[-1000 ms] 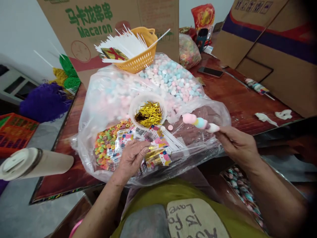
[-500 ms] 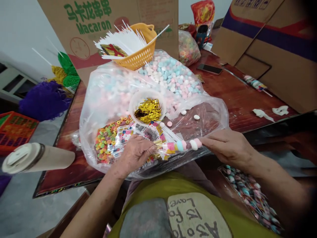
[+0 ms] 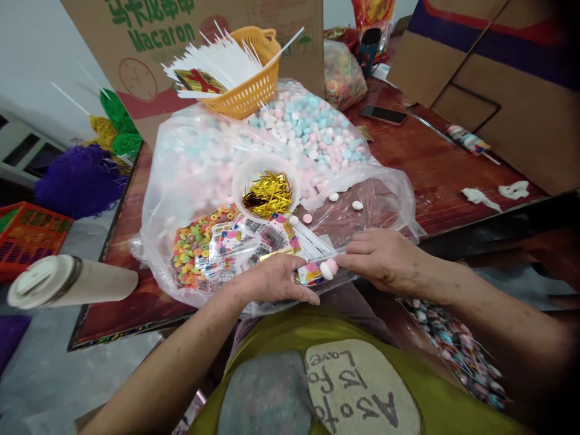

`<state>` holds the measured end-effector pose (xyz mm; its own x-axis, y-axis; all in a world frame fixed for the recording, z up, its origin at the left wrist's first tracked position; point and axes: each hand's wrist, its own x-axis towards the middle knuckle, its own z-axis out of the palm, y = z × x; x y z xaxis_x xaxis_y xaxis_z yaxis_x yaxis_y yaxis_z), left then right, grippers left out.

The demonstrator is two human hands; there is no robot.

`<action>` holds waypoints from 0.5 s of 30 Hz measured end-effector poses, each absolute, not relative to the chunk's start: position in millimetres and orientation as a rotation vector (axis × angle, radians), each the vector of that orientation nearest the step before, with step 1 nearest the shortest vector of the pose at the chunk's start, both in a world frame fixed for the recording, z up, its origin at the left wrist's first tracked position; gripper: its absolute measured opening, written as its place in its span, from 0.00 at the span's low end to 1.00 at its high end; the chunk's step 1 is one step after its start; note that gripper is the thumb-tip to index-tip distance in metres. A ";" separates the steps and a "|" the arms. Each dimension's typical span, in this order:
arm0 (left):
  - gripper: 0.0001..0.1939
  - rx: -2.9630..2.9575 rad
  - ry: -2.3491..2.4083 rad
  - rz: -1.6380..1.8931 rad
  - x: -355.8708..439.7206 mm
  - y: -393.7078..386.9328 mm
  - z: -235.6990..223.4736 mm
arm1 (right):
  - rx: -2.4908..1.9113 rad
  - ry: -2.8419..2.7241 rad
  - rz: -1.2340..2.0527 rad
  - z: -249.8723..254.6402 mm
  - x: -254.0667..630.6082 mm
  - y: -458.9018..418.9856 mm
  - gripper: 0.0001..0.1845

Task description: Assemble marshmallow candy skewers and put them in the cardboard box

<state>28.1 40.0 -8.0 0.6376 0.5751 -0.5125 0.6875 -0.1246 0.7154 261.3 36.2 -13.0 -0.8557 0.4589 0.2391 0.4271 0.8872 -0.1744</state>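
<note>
My right hand (image 3: 387, 261) grips a stick threaded with pastel marshmallows (image 3: 327, 269), most of it now inside a small printed clear sleeve (image 3: 309, 273). My left hand (image 3: 272, 283) pinches that sleeve from the left, over a pile of the same sleeves (image 3: 254, 238). Both hands rest at the near edge of a large clear plastic bag (image 3: 190, 175) full of pink, blue and white marshmallows (image 3: 308, 130). On the bag stands a white bowl of gold twist ties (image 3: 267, 194), with a patch of coloured ring candies (image 3: 194, 241) to its left.
An orange basket of white sticks (image 3: 244, 84) sits behind the bag, before a "Macaron" cardboard box (image 3: 149, 54). A phone (image 3: 384, 115) and a finished skewer (image 3: 469, 145) lie on the wooden table (image 3: 435, 181). Finished skewers (image 3: 453, 350) fill a bin at my right; a cylinder (image 3: 72, 281) lies left.
My right hand brought the marshmallow stick down from mid-air and pushed it leftward into the sleeve held by my left hand. The two hands have come together.
</note>
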 end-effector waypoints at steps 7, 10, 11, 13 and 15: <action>0.24 1.345 0.956 -0.109 29.6 39.5 -11.5 | -0.686 -2.746 0.089 -7.8 253.7 48.9 0.10; 0.21 1.422 0.998 -0.089 34.9 38.2 -17.1 | -0.698 -2.718 0.184 -11.8 246.1 44.8 0.09; 0.19 1.503 1.013 -0.094 39.4 37.3 -20.8 | -0.695 -2.724 0.243 -16.5 240.0 42.0 0.07; 0.16 1.670 1.048 -0.063 48.3 36.4 -28.2 | -0.709 -2.712 0.371 -29.0 226.6 36.9 0.04; 0.18 1.701 1.042 0.060 49.8 38.7 -30.8 | -0.739 -2.661 0.475 -40.9 218.2 35.3 0.05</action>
